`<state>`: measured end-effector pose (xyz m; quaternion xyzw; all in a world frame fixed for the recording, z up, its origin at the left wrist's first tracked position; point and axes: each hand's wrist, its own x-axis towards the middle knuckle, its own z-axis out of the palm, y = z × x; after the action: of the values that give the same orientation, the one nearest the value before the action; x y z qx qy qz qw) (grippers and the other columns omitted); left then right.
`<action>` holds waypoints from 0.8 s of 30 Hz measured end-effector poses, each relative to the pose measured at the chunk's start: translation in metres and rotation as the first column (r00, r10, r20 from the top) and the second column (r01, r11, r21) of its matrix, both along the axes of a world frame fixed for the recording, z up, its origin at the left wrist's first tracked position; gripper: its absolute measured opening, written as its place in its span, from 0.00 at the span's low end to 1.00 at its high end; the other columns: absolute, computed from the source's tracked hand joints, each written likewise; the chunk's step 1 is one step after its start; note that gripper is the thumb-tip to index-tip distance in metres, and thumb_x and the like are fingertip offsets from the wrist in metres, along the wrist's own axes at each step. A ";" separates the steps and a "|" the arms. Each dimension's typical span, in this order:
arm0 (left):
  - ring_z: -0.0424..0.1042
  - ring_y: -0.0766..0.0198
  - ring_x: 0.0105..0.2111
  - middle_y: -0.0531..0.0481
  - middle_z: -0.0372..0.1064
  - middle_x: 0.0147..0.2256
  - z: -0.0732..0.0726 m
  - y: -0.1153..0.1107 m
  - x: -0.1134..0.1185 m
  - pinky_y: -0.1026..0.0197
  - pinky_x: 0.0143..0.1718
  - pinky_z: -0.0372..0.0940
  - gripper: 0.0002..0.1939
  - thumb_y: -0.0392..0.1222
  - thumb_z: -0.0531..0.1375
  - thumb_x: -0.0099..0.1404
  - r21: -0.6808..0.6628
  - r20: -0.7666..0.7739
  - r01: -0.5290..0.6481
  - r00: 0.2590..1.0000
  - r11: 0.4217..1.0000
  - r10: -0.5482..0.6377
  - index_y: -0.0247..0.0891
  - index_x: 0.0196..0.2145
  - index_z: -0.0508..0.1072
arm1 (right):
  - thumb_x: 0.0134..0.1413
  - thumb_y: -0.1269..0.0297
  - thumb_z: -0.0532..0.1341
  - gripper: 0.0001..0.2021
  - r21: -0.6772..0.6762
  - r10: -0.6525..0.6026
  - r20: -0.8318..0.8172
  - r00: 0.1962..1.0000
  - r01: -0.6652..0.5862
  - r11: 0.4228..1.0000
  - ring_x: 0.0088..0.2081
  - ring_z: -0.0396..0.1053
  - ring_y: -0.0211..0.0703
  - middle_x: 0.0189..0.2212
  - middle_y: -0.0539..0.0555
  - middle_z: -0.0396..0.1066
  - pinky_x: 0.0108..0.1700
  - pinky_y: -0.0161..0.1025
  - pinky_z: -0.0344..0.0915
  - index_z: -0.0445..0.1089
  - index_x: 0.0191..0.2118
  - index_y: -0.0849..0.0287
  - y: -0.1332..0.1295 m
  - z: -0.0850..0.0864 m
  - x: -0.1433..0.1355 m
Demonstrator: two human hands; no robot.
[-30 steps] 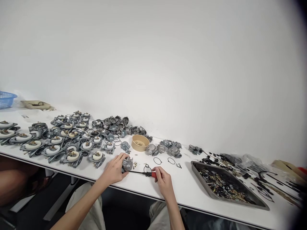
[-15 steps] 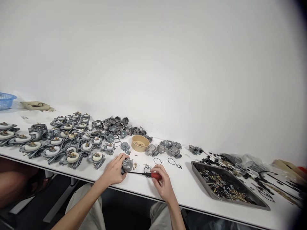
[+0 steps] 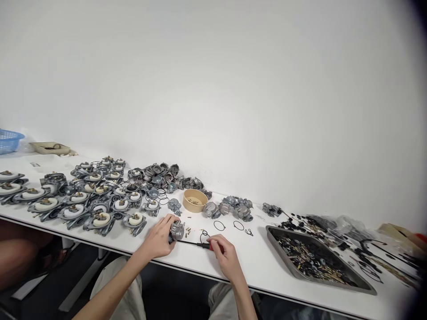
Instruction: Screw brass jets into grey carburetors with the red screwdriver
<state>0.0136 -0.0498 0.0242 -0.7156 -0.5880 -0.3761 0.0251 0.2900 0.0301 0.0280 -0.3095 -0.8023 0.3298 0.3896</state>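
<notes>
My left hand [image 3: 163, 238] is closed around a grey metal carburetor [image 3: 177, 230], held at the front of the table. In my right hand [image 3: 225, 253] is a screwdriver with a red handle [image 3: 211, 246], its grip mostly covered by my fingers. The long dark shaft [image 3: 188, 242] points left and meets the lower side of the carburetor; its tip is hidden. Small brass pieces [image 3: 188, 231] lie just right of the carburetor. A thin black ring [image 3: 204, 235] rests behind the shaft.
Rows of carburetors with white floats [image 3: 101, 218] cover the left. A round tan tub [image 3: 195, 201] stands behind my hands, beside more metal bodies [image 3: 230, 206]. On the right, a metal tray [image 3: 290, 264] holds mixed small parts. A blue basket [image 3: 10, 141] is far left.
My right hand's fingers have shifted forward and closed further over the red handle. The carburetor and my left hand stay in almost the same place.
</notes>
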 end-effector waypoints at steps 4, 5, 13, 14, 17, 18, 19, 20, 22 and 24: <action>0.69 0.49 0.52 0.45 0.65 0.53 0.001 0.000 0.000 0.52 0.50 0.68 0.32 0.32 0.60 0.54 -0.003 0.013 -0.007 1.000 1.000 0.007 0.45 0.56 0.60 | 0.61 0.54 0.63 0.12 0.021 0.106 -0.069 0.992 -0.105 0.994 0.42 0.71 0.49 0.42 0.59 0.71 0.41 0.38 0.67 0.74 0.42 0.57 0.000 0.001 0.004; 0.69 0.49 0.52 0.45 0.65 0.53 0.001 0.000 0.000 0.52 0.50 0.68 0.32 0.32 0.60 0.54 -0.004 0.013 -0.003 1.000 1.000 0.003 0.45 0.56 0.60 | 0.61 0.55 0.63 0.11 0.009 0.106 -0.080 0.991 -0.105 0.994 0.42 0.71 0.48 0.41 0.58 0.71 0.41 0.38 0.67 0.74 0.42 0.57 0.002 0.000 0.005; 0.68 0.48 0.53 0.45 0.65 0.55 0.002 -0.002 0.002 0.51 0.50 0.68 0.32 0.32 0.60 0.54 0.009 -0.013 -0.001 1.000 1.000 0.001 0.46 0.56 0.61 | 0.67 0.49 0.53 0.23 -0.060 -0.092 -0.009 0.996 0.091 0.994 0.26 0.63 0.41 0.22 0.51 0.65 0.31 0.37 0.61 0.73 0.30 0.60 0.010 -0.013 -0.001; 0.68 0.48 0.53 0.45 0.65 0.55 0.001 -0.002 0.002 0.51 0.50 0.68 0.32 0.32 0.60 0.54 0.005 -0.014 -0.002 1.000 1.000 0.002 0.46 0.57 0.61 | 0.67 0.49 0.53 0.22 -0.051 -0.089 -0.005 0.996 0.089 0.995 0.26 0.64 0.41 0.22 0.51 0.65 0.31 0.37 0.61 0.74 0.30 0.60 0.009 -0.011 -0.001; 0.69 0.48 0.53 0.45 0.65 0.55 0.001 -0.002 0.001 0.51 0.50 0.68 0.31 0.33 0.60 0.55 -0.007 -0.007 -0.004 1.000 1.000 0.004 0.46 0.57 0.61 | 0.64 0.52 0.58 0.16 0.008 -0.007 -0.040 0.999 0.008 1.000 0.35 0.70 0.46 0.34 0.57 0.72 0.35 0.37 0.65 0.76 0.38 0.59 0.005 -0.005 -0.001; 0.69 0.48 0.53 0.45 0.66 0.55 0.001 -0.002 0.000 0.52 0.50 0.68 0.31 0.33 0.60 0.55 -0.009 -0.003 -0.005 1.000 1.000 0.005 0.46 0.57 0.61 | 0.63 0.53 0.61 0.14 0.025 0.030 -0.058 0.998 -0.029 0.999 0.39 0.71 0.48 0.39 0.59 0.72 0.38 0.38 0.67 0.75 0.40 0.58 0.004 -0.003 0.000; 0.69 0.48 0.53 0.45 0.66 0.54 0.002 -0.002 0.000 0.52 0.49 0.68 0.31 0.33 0.60 0.55 -0.011 0.001 -0.007 1.000 1.000 0.007 0.46 0.57 0.61 | 0.61 0.54 0.62 0.13 0.031 0.059 -0.074 0.996 -0.057 0.998 0.42 0.71 0.49 0.42 0.60 0.72 0.40 0.38 0.68 0.75 0.42 0.58 0.003 -0.002 0.000; 0.69 0.48 0.53 0.45 0.66 0.54 0.002 -0.002 -0.001 0.52 0.49 0.69 0.31 0.34 0.60 0.55 -0.014 0.005 -0.009 1.000 1.000 0.009 0.46 0.56 0.61 | 0.60 0.55 0.64 0.12 0.020 0.073 -0.083 0.994 -0.072 0.997 0.42 0.71 0.49 0.43 0.60 0.72 0.41 0.39 0.68 0.75 0.42 0.58 0.003 -0.002 0.001; 0.70 0.48 0.52 0.45 0.66 0.55 0.002 -0.002 -0.001 0.53 0.47 0.69 0.31 0.34 0.60 0.55 -0.029 0.009 -0.013 1.000 1.000 0.013 0.46 0.57 0.61 | 0.59 0.56 0.64 0.11 -0.043 0.054 -0.079 0.995 -0.057 0.997 0.38 0.72 0.48 0.38 0.58 0.73 0.40 0.39 0.68 0.75 0.41 0.58 0.005 -0.005 0.002; 0.71 0.48 0.52 0.45 0.64 0.56 0.002 -0.002 -0.001 0.52 0.47 0.69 0.31 0.34 0.59 0.56 -0.047 0.010 -0.014 1.000 0.999 0.015 0.47 0.58 0.60 | 0.60 0.55 0.63 0.13 -0.106 0.017 -0.053 0.998 -0.023 0.994 0.33 0.71 0.46 0.33 0.57 0.73 0.35 0.38 0.67 0.75 0.40 0.59 0.008 -0.009 0.003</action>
<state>0.0126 -0.0515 0.0264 -0.7097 -0.6021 -0.3658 0.0077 0.2927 0.0381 0.0192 -0.3132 -0.7760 0.3841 0.3900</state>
